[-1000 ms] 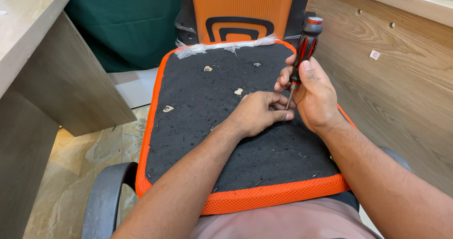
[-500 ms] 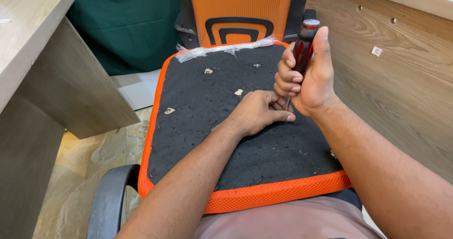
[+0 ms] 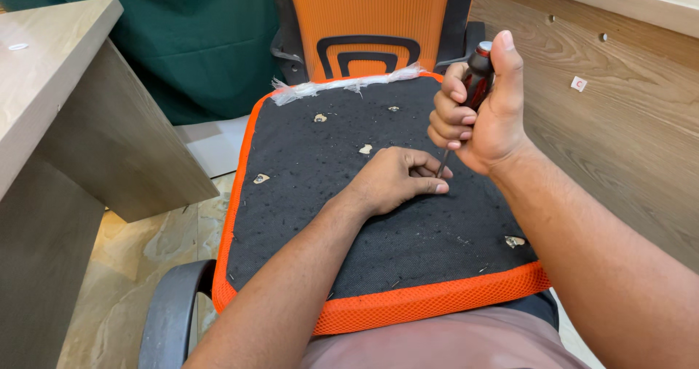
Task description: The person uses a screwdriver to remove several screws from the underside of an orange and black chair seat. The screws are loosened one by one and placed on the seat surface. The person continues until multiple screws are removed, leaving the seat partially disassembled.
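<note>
An upturned chair seat (image 3: 306, 194), black fabric underside with an orange mesh border, lies across my lap. My right hand (image 3: 484, 118) is wrapped in a fist around a red and black screwdriver (image 3: 475, 77), thumb up along the handle, its thin shaft angled down to the fabric. My left hand (image 3: 397, 179) rests flat on the black fabric with the fingertips pinched around the screwdriver's tip. Small holes with pale torn edges (image 3: 364, 149) dot the fabric.
An orange chair back (image 3: 371, 19) stands behind the seat. A wooden desk (image 3: 65, 121) is at the left, a wooden panel wall (image 3: 619, 121) at the right. A black armrest (image 3: 167, 311) curves at the lower left over a stone tile floor.
My right hand went from a loose fingertip hold low on the screwdriver to a full fist around its handle. The left hand stayed at the tip.
</note>
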